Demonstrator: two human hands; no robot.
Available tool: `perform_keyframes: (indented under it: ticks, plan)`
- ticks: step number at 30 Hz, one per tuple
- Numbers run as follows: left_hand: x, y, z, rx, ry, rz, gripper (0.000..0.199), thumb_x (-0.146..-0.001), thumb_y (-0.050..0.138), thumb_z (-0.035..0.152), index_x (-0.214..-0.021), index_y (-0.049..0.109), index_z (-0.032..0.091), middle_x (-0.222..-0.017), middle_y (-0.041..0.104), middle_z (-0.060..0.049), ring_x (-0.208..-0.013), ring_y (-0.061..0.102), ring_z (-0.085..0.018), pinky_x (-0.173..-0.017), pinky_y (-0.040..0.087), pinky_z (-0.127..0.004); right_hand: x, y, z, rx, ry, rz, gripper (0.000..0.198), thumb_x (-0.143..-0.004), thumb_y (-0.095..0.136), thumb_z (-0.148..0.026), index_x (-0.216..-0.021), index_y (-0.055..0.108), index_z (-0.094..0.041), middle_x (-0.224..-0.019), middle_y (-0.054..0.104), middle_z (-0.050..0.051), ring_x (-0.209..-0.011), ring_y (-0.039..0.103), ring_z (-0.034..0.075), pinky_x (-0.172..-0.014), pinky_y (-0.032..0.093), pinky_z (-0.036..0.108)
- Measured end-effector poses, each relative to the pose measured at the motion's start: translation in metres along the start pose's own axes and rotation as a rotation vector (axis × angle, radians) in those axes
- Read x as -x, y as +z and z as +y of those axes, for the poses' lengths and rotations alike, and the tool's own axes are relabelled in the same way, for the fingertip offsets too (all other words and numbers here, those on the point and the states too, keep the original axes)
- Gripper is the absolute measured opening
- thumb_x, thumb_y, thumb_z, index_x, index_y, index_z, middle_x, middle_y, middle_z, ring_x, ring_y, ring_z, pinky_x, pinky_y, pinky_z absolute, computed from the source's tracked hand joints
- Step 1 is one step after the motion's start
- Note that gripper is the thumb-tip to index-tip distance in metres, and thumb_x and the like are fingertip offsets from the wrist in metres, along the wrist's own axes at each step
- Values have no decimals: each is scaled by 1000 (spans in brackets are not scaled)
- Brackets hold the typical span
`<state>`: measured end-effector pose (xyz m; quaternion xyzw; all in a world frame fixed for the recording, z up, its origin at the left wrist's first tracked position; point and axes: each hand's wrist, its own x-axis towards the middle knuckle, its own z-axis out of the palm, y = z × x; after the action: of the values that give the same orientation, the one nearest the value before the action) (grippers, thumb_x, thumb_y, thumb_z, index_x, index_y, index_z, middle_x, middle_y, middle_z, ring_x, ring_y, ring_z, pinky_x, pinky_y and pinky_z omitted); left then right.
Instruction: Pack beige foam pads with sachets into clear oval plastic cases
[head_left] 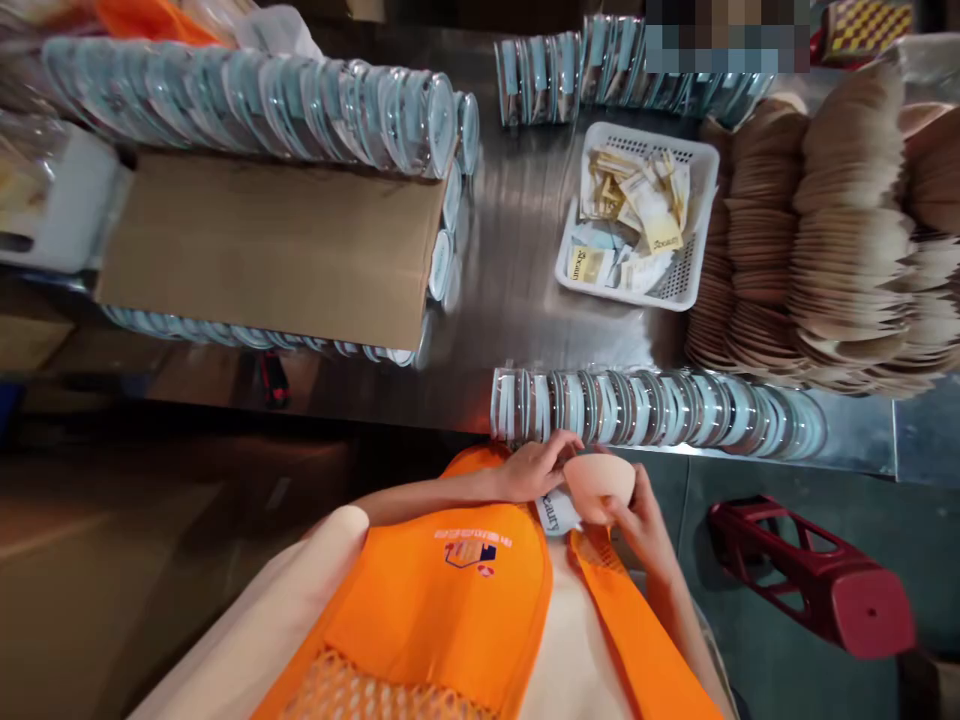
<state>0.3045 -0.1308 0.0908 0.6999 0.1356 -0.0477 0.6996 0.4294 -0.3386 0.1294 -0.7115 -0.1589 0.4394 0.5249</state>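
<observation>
A pale beige moulded cup, shaped like a bra cup, is held close in front of my orange vest. My right hand grips its right side, with the thumb on the outer face. At the cup's left rim, the fingers of my left hand are bent and pinch the edge; their tips are partly hidden. Just below the cup shows a white printed piece, lettered "eauty"; whether it is a packet or card I cannot tell. A row of clear round packages stands on the table edge beyond my hands.
On the metal table, a white basket holds small printed packets. Tall stacks of beige cups stand to the right. At left, a cardboard sheet lies among clear round packages. A dark red stool rests on the floor.
</observation>
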Motion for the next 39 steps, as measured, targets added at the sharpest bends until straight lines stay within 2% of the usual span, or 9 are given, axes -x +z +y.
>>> perform_keyframes:
  ticks: [3,6,9,12,16,19,23,29,39]
  plan:
    - [13,6,-6,105,14,83,63,-105,29,75,-112,60,21,-104,70,-7,-91,67,-21,-85,54,-34,-8,19,15,-23,66,-139,91,-84,81,-60,-159,40,-29,-136,68,12,-110,70,28,-86,62,38]
    - [17,-9,-16,259,-91,276,97,-96,-10,83,-110,62,20,-98,68,-9,-83,66,-20,-78,55,-33,-16,32,12,3,75,-270,71,-85,82,-56,-145,59,-26,-142,66,11,-122,67,29,-97,59,38]
    - [12,-63,-29,-11,-58,286,79,-100,28,84,-131,66,22,-128,69,-14,-120,66,-28,-105,52,-41,-28,43,2,13,124,-235,57,-84,82,-54,-131,69,-25,-132,72,10,-117,69,29,-97,60,39]
    - [-1,-127,-45,-583,10,12,76,-84,81,59,-151,60,29,-166,48,-11,-162,26,-39,-132,18,-58,-47,65,1,125,93,-18,60,-94,70,-57,-142,61,-24,-132,72,12,-117,69,31,-101,59,45]
    - [-20,-168,-63,-856,-57,-256,97,-78,88,34,-164,44,37,-179,24,-5,-165,18,-40,-131,26,-56,-77,117,11,554,-166,96,68,-104,50,-48,-162,39,-14,-155,52,26,-134,58,40,-105,56,57]
    - [-29,-174,-69,-855,-82,-315,98,-77,83,19,-163,44,40,-178,26,-2,-163,28,-38,-126,39,-47,-99,160,22,820,-325,26,67,-107,36,-31,-169,27,-9,-157,47,31,-137,55,44,-97,59,56]
    - [-35,-179,-69,-865,-84,-334,98,-76,80,13,-165,43,34,-175,33,-5,-160,35,-34,-126,37,-43,-126,194,41,1000,-381,-48,71,-102,33,-14,-170,19,1,-162,43,34,-152,40,44,-118,40,64]
    - [-35,-184,-68,-880,-132,-318,105,-75,90,27,-167,39,33,-174,37,-4,-161,35,-34,-127,37,-43,-133,171,68,979,-546,-129,66,-104,46,-21,-169,34,-19,-175,33,17,-166,16,33,-132,12,65]
    - [-14,-172,-74,-1037,-110,-381,82,-95,70,58,-166,40,31,-178,21,-11,-166,16,-35,-129,28,-59,-125,142,61,839,-592,-190,60,-107,48,-28,-165,38,-15,-176,28,18,-167,18,27,-134,13,60]
